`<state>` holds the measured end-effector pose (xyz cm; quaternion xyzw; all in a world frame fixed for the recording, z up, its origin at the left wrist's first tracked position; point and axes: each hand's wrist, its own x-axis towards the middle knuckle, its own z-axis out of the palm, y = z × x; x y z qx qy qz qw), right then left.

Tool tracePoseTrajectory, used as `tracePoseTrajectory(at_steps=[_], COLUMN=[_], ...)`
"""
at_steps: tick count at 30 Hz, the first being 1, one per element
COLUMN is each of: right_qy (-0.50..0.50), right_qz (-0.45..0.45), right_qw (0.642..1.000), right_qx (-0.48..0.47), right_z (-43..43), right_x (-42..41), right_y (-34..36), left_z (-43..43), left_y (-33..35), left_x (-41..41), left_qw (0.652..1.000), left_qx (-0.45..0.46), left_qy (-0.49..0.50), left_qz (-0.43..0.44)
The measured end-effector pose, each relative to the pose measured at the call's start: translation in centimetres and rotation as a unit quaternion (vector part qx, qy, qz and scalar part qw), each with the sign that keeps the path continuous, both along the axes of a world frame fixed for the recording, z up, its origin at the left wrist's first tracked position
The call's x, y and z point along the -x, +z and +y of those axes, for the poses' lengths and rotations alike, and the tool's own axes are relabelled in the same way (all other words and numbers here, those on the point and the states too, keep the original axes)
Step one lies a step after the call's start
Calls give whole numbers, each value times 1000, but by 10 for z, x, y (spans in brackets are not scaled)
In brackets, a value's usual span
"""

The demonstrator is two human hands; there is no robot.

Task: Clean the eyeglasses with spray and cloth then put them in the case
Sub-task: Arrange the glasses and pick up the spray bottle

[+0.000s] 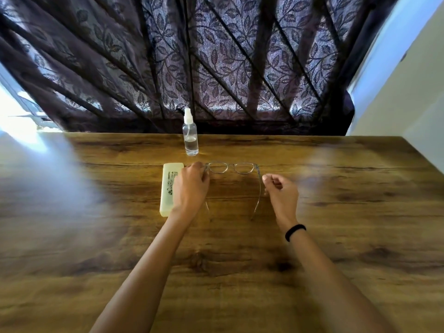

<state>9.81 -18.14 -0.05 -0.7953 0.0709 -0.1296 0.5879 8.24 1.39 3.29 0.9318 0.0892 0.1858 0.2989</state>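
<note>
Thin-framed clear eyeglasses point(231, 168) lie on the wooden table point(96, 236) with both arms unfolded toward me. My left hand point(191, 188) rests over the left hinge and arm, fingers closed on the frame corner. My right hand point(281, 192) pinches the right arm about halfway along. A pale yellow closed case point(168, 186) lies just left of my left hand, partly covered by it. A clear spray bottle point(190, 137) with a white nozzle stands upright behind the glasses. No cloth is visible.
A dark leaf-patterned curtain point(216, 68) hangs right behind the table's far edge. A white wall point(413, 97) stands at the right. A black band point(295, 231) circles my right wrist.
</note>
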Motion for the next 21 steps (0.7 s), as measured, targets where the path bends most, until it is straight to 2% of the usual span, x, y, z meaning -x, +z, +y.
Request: tracePoseTrajectory(at_steps=[2,6,9,12,15,18,21], right_qy=[8,49,82,84,78,73,68], right_qz=[51,143,196,211,209,204,198], right_qw=[995,968,948,943,943,945,949], right_qx=[-84,-200,-237,-245,-247,-244,-237], right_z=[0,-2,-4,-7,-14,-23,-33], right_x=[-8,-21,-27,-29,-25,-19,-10], right_y=[3,13,19,21,20,18,16], left_z=[4,9,12,14,14,12,5], left_y=[0,0,-3,-7,-10,-11,-12], left_x=[-6,-18,-25,-28,-26,-19,-11], left_qw=[1000,996,993,991,976,937,894], left_qx=[-5,45,61,98,193,329,426], left_qy=[11,15,14,15,7,-13,-26], left_qz=[24,73,97,90,102,118,133])
